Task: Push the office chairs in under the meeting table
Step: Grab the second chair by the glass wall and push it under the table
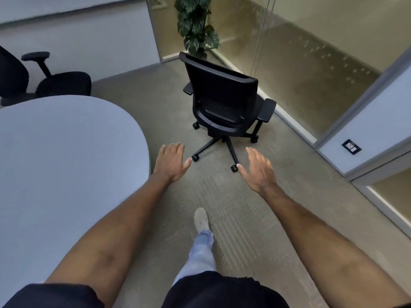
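- A black mesh-backed office chair [224, 101] stands out on the carpet, well apart from the worktop [62, 165], its back turned towards the camera and its five-castor base resting on the floor near the glass wall.
- A second black office chair [42, 78] sits at the far left edge of the worktop, close against it, one armrest raised above the seat.
- The left hand [171, 162] reaches forward just beside the worktop's rounded edge, grip spread and holding nothing; it does not touch the chair.
- The right hand [258, 168] is likewise extended, fingers spread, empty, short of the chair.
- The worktop is pale grey, bare and curved.
- The floor is grey-green ribbed carpet [233, 207]; one leg steps forward, with a light shoe [201, 218].
- Frosted glass partitions [311, 63] line the right side; a leafy plant [195, 25] stands in the corner behind the chair, and a wall socket [351, 146] is on the right.
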Available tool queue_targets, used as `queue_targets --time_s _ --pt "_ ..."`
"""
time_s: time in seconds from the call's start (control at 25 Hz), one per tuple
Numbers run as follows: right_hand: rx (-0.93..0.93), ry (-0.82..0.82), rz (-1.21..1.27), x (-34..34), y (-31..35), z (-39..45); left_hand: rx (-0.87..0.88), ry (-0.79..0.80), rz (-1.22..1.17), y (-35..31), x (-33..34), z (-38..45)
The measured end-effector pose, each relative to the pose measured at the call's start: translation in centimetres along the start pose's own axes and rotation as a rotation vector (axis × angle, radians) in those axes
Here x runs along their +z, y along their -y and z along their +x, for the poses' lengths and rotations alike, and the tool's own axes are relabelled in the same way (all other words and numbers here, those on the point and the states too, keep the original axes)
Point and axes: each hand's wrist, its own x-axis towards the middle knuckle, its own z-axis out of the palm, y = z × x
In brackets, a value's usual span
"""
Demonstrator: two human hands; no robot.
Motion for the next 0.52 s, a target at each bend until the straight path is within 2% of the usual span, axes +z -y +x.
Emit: queue_targets --time_s 0.4,0.52 --pt "0.08 -0.123 0.032 -3.5 2.3 26.0 0.042 -0.034 -0.009 3.4 -5.3 29.1" --pt "0.059 -0.243 -0.004 -4.4 2.6 31.0 0.075 -0.072 -0.015 3.3 -6.3 35.4"
